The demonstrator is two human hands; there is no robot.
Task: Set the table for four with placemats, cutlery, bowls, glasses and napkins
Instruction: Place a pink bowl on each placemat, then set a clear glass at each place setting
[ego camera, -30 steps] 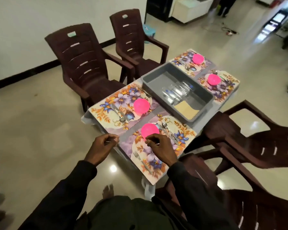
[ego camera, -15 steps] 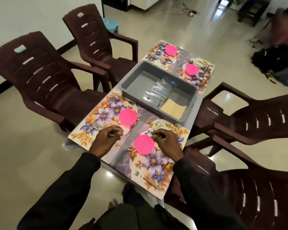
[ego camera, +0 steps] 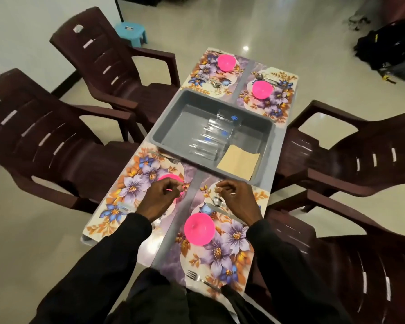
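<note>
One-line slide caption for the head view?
Four floral placemats with pink bowls and cutlery set; glasses and napkins wait in grey tub.

A grey table is almost wholly covered. A grey tub is set at its middle. Beyond the tub, a far-left mat and a far-right mat are laid side by side. Before the tub, a near-left mat and a near-right mat are laid likewise.
</note>
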